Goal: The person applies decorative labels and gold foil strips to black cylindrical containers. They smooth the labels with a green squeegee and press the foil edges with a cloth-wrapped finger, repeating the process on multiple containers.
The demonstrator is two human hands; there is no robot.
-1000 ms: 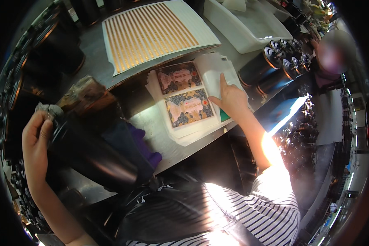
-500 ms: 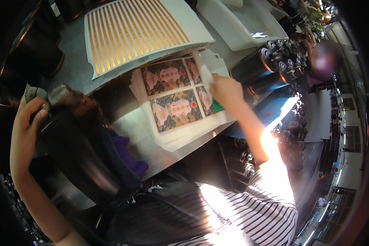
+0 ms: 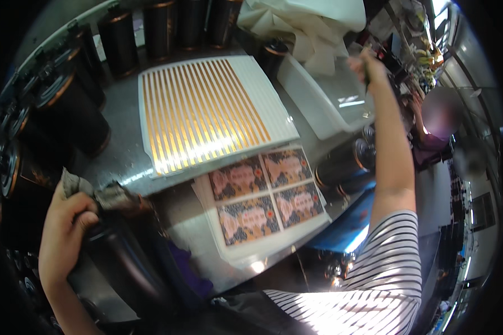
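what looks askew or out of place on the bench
The stack of printed sheets looks untidy: pale edges jut out unevenly at its left side instead of lining up. Crumpled pale sheeting bunches untidily by the white tub.

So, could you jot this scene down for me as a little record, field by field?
Left hand: curled around a grey cloth by the end of a black cylinder
Right hand: reaching out near a white tub; whether it holds anything is unclear
Centre: a four-panel printed sheet atop whitish sheets
Beyond that: a gold-striped sheet
Back left: black canisters, several standing
Far right: another person in purple
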